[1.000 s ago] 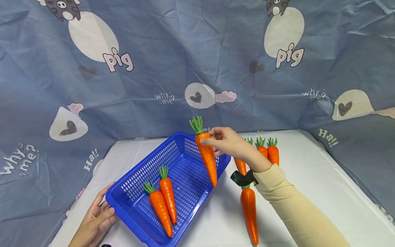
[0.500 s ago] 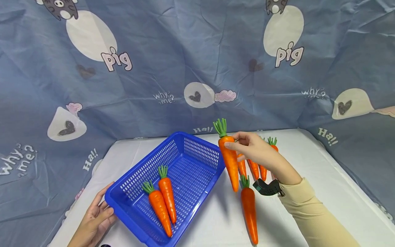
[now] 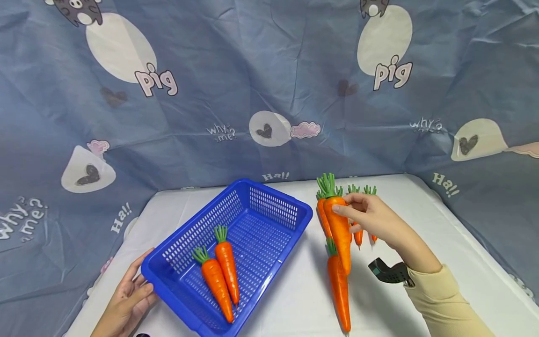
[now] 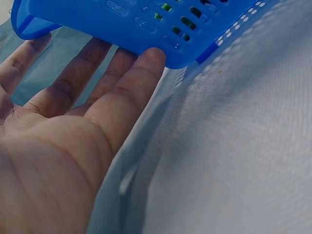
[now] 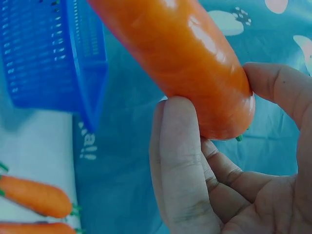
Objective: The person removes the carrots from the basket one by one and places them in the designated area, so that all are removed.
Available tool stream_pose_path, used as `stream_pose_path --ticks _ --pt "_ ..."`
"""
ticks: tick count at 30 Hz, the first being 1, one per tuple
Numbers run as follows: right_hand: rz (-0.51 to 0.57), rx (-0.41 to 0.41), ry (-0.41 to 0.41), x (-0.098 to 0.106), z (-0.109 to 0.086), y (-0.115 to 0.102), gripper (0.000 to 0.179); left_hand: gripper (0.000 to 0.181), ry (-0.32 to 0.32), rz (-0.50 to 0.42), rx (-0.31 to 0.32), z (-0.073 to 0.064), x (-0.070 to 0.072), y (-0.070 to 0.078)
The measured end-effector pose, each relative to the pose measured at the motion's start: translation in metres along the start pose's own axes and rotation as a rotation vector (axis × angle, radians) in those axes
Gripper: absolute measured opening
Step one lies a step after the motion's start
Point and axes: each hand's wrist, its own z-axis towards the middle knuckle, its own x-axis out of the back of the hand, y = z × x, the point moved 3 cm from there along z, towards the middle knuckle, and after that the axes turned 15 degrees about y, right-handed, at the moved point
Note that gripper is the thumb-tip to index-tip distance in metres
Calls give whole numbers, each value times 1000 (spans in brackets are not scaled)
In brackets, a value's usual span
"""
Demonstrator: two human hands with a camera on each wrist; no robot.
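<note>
right hand (image 3: 372, 220) pinching a toy carrot (image 3: 340, 227), hanging right of the blue basket (image 3: 269, 206) | left hand (image 3: 126, 299), fingers straight, touching its near-left corner | two carrots (image 3: 221, 276) lying inside | four more waiting on the table (image 3: 286, 299)

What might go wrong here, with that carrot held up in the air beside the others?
1. The right hand pinches the held carrot only near its top, so it may slip and drop onto the carrot lying under it.
2. Its hanging tip may knock the carrots behind it.
3. The left hand only touches the basket with straight fingers, so a bump may slide it.
</note>
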Motion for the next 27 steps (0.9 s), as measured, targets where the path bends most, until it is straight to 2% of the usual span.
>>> stream_pose_path --ticks 12,27 --pt "-25 -54 32 11 -15 45 60 74 -6 15 -3 0 2 -1" --pt "-17 -142 -13 9 -35 93 45 72 23 45 1 -1 3 -2"
